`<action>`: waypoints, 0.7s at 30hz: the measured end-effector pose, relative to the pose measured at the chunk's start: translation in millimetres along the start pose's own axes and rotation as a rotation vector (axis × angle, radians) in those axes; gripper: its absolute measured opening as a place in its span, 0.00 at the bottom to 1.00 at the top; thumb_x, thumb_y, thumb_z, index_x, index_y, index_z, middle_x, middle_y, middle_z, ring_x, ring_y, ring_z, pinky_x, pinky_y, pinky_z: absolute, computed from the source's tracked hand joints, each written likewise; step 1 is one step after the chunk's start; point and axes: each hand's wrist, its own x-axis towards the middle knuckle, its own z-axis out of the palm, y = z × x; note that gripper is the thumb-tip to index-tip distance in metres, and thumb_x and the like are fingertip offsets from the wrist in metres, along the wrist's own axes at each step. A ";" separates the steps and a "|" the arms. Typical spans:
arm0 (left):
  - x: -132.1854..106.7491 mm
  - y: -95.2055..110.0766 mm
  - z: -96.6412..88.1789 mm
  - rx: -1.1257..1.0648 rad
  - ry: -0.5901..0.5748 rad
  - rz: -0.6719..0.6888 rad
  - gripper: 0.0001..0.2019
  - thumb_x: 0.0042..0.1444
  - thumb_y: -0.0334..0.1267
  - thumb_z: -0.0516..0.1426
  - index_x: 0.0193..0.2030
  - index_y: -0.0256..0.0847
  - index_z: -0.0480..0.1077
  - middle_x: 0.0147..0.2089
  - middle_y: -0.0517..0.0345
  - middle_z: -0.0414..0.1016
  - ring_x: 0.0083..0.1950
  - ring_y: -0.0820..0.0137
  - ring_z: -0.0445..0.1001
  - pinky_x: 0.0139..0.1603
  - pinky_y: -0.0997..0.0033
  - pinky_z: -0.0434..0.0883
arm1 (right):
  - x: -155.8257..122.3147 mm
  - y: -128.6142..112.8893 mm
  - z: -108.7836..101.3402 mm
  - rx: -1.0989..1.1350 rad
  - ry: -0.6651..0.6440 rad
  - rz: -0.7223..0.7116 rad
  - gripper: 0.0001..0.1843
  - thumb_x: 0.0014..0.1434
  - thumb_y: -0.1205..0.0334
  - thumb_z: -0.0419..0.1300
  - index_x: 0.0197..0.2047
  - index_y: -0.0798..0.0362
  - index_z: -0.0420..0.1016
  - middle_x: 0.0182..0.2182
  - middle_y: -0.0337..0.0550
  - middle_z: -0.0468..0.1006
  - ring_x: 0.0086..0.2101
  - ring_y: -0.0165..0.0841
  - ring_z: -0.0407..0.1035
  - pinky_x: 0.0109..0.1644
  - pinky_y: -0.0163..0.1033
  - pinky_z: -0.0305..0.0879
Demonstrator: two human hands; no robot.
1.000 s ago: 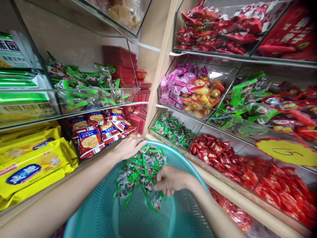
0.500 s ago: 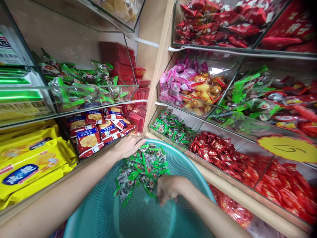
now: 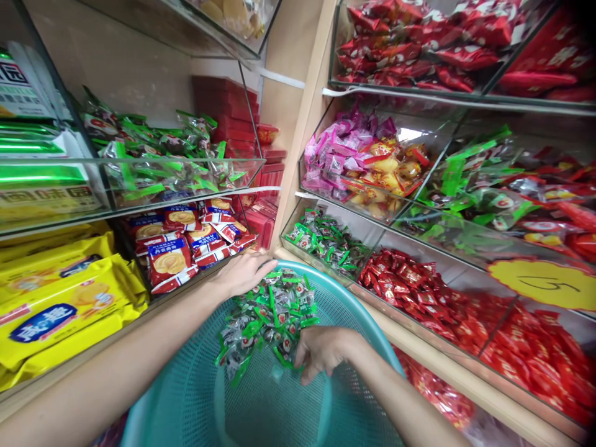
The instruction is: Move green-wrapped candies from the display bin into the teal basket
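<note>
A teal plastic basket [image 3: 372, 316] with perforated walls stands in front of me, tilted so that I look into it. Small candies [image 3: 274, 310] in clear and green wrappers are heaped on its far side. My left hand [image 3: 244, 273] holds the far left rim, fingers laid over the edge. Inside the basket, my right hand [image 3: 321, 351] points downward at the right border of the heap. Its fingers are loosely bent and apart, brushing the nearest wrappers, and I see nothing held in them. A small pale scrap [image 3: 276, 373] lies on the basket's bottom beside it.
Clear-fronted shelf bins flank the basket. On the left are yellow snack packs [image 3: 60, 310], red-and-blue cookie packets [image 3: 170, 257] and green-wrapped sweets [image 3: 158, 146]. Along the right are green candies [image 3: 326, 239], red candies [image 3: 400, 276] and a yellow price tag [image 3: 544, 282].
My right hand has lifted slightly and its fingers have loosened from a tighter curl. My left hand stays on the rim. The view has shifted slightly.
</note>
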 end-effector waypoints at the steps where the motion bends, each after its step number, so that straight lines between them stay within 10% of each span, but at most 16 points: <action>1: -0.1 0.1 -0.1 -0.001 0.000 -0.002 0.28 0.61 0.56 0.35 0.55 0.48 0.66 0.54 0.57 0.71 0.56 0.64 0.67 0.55 0.62 0.64 | -1.0 -0.2 -0.4 0.018 -0.003 -0.007 0.27 0.42 0.53 0.67 0.47 0.50 0.75 0.33 0.36 0.77 0.16 0.20 0.60 0.18 0.26 0.58; 8: 0.0 -1.5 1.5 0.005 -0.001 0.002 0.28 0.61 0.56 0.35 0.55 0.48 0.66 0.55 0.56 0.70 0.56 0.64 0.67 0.54 0.62 0.65 | -16.3 9.0 -11.5 0.159 0.126 -0.222 0.19 0.48 0.57 0.62 0.45 0.50 0.77 0.33 0.36 0.78 0.25 0.23 0.67 0.25 0.26 0.61; 15: 0.8 -0.6 1.2 0.013 -0.009 0.009 0.28 0.61 0.56 0.34 0.51 0.48 0.68 0.53 0.58 0.72 0.54 0.64 0.68 0.53 0.64 0.65 | -7.6 15.4 -8.7 0.236 0.092 0.126 0.03 0.50 0.67 0.59 0.27 0.57 0.73 0.16 0.33 0.68 0.17 0.24 0.64 0.21 0.29 0.63; 21: 0.3 0.4 0.7 0.012 -0.002 0.012 0.28 0.61 0.55 0.34 0.53 0.48 0.67 0.53 0.58 0.71 0.54 0.64 0.68 0.54 0.64 0.65 | 16.1 -5.5 12.3 -0.213 0.121 0.140 0.28 0.35 0.66 0.71 0.42 0.57 0.72 0.18 0.37 0.74 0.26 0.35 0.73 0.30 0.35 0.68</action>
